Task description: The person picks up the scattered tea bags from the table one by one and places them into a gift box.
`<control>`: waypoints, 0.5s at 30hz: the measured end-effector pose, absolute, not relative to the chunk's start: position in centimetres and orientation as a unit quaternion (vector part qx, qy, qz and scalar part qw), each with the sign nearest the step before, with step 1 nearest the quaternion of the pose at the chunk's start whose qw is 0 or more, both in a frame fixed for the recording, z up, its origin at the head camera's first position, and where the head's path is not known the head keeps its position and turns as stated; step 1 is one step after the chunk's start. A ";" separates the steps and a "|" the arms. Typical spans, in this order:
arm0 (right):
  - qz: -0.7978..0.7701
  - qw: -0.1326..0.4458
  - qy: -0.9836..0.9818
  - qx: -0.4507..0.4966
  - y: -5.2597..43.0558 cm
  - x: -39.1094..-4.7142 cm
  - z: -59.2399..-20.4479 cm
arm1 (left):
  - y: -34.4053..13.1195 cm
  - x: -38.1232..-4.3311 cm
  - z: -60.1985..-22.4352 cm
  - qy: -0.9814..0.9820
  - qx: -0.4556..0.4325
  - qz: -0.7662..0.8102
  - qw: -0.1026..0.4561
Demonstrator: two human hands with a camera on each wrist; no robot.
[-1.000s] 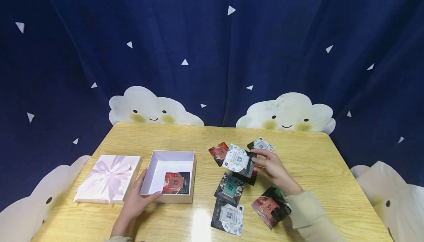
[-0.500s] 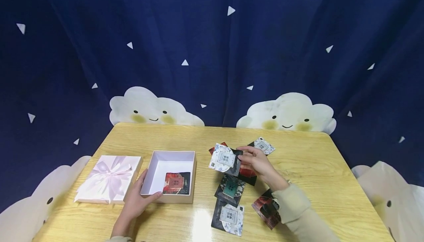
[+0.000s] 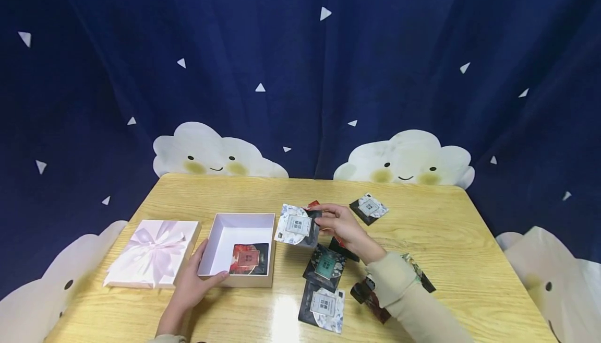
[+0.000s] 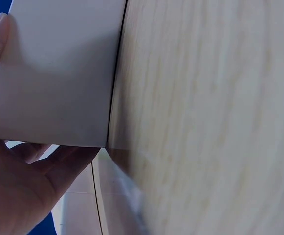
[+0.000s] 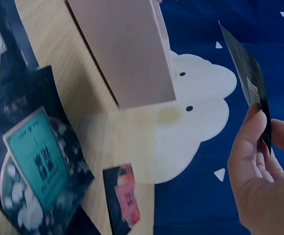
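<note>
Black-and-white sachet (image 3: 298, 226), blue-flowered.

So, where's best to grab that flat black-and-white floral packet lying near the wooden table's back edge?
Probably pinch the right corner of the flat black-and-white floral packet, coming from the person's right: it lies thin on the wooden table, and no packet crowds that corner.

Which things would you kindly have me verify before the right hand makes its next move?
1. Right hand pinching the white-and-black packet: ok.
2. Left hand gripping the box: ok.
3. Lid off, lying left of the box: ok.
4. Bare floor in the box beyond the red packet: ok.
5. White-and-black packet over the box opening: not ok, it is off the right side.
6. White-and-black packet sealed: cannot tell.
</note>
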State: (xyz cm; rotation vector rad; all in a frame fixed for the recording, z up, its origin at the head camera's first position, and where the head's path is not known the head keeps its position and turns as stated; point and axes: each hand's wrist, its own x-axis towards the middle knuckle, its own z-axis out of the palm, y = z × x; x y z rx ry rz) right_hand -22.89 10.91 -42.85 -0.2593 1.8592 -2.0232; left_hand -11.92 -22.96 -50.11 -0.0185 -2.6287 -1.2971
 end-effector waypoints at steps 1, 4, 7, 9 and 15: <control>-0.720 0.192 0.660 -0.091 10.5 -22.9 -42.9 | -23.0 -11.9 -50.1 -0.892 -0.006 -0.439 0.106; -0.720 0.200 0.658 -0.088 9.5 -23.2 -43.2 | -23.0 -11.9 -50.0 -0.893 -0.006 -0.436 0.110; -0.717 0.202 0.662 -0.085 8.7 -23.3 -43.6 | -23.0 -11.9 -50.1 -0.895 -0.006 -0.431 0.113; -0.717 0.204 0.661 -0.086 8.1 -23.4 -43.9 | -23.0 -11.9 -50.2 -0.897 -0.005 -0.428 0.115; -0.712 0.210 0.664 -0.097 6.2 -23.2 -44.5 | -23.1 -12.0 -50.7 -0.894 -0.008 -0.432 0.119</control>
